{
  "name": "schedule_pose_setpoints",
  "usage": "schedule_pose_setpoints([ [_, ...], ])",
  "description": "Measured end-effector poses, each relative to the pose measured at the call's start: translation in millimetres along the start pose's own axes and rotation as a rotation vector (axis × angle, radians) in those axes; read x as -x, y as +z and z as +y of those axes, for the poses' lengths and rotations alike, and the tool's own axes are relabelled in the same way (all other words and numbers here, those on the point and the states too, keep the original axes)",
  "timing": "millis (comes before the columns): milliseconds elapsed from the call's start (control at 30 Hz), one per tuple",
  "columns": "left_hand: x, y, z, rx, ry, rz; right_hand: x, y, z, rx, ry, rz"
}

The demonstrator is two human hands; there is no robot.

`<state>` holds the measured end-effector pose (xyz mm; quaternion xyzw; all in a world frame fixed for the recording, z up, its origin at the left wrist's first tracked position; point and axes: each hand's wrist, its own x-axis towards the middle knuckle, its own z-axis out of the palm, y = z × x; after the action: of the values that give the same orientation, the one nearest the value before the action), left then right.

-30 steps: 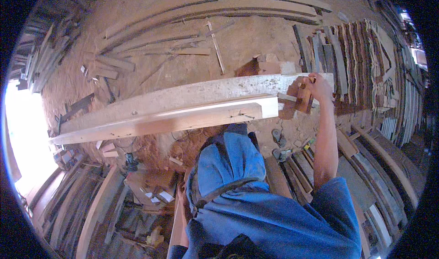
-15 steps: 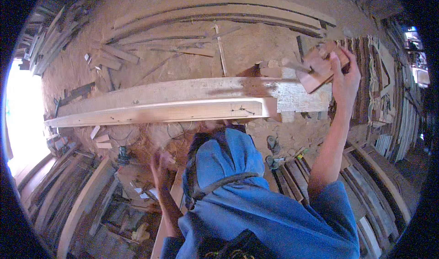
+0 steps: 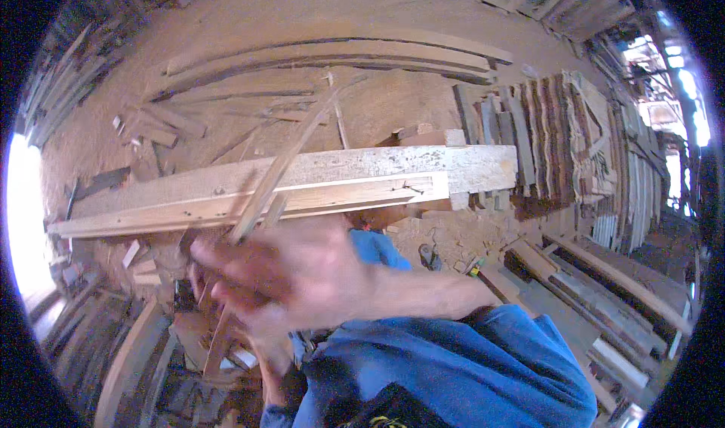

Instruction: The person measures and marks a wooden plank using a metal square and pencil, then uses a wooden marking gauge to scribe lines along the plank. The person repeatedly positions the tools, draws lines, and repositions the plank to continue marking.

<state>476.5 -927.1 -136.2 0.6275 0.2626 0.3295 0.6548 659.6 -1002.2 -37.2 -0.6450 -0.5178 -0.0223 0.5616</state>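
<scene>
My right hand (image 3: 302, 269) reaches across my body to the left, blurred, with its fingers closed round what looks like a wooden marking gauge (image 3: 283, 156). One long thin stem and a shorter one stick out beyond the hand; its block is mostly hidden. My left hand (image 3: 268, 341) is underneath, largely covered by the right one, and its fingers cannot be made out. Behind the hands lies a long pale planed timber (image 3: 340, 195) with dark pencil marks near its right end. It lies along a broad weathered beam (image 3: 483, 163).
Long boards (image 3: 340, 50) lie on the sandy floor beyond the beam. Stacked slats (image 3: 544, 141) stand to the right. More timbers (image 3: 596, 307) lie at the near right, and others (image 3: 128, 352) at the near left. Small offcuts (image 3: 147, 269) are scattered left of my hands.
My right hand has swung from the beam's right end to the left, carrying the gauge, and now overlaps my left hand. The view has shifted slightly.
</scene>
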Motion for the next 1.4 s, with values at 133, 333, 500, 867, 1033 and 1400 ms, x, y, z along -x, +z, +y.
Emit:
schedule_pose_setpoints([
  [133, 19, -80, -6, 0.092, -0.107, 0.156, 0, 77, -41, 0.003, -0.097, -0.102],
  [333, 48, -211, 16, 0.292, -0.199, 0.372, 3, 189, -94, -0.265, -0.089, -0.313],
  [500, 52, -268, 42, 0.660, -0.182, 0.536, -10, 263, -115, -0.275, 0.246, -0.442],
  [867, 29, -372, 53, 0.732, 0.078, 0.861, -43, 430, -158, -0.189, 0.351, -0.692],
  [1033, 15, -439, 39, 0.192, 0.306, 0.846, -74, 508, -174, -0.595, 0.072, -0.804],
  [1400, -72, -678, 114, 0.537, 0.124, 0.656, -246, 708, -213, -0.359, -0.682, -0.784],
])
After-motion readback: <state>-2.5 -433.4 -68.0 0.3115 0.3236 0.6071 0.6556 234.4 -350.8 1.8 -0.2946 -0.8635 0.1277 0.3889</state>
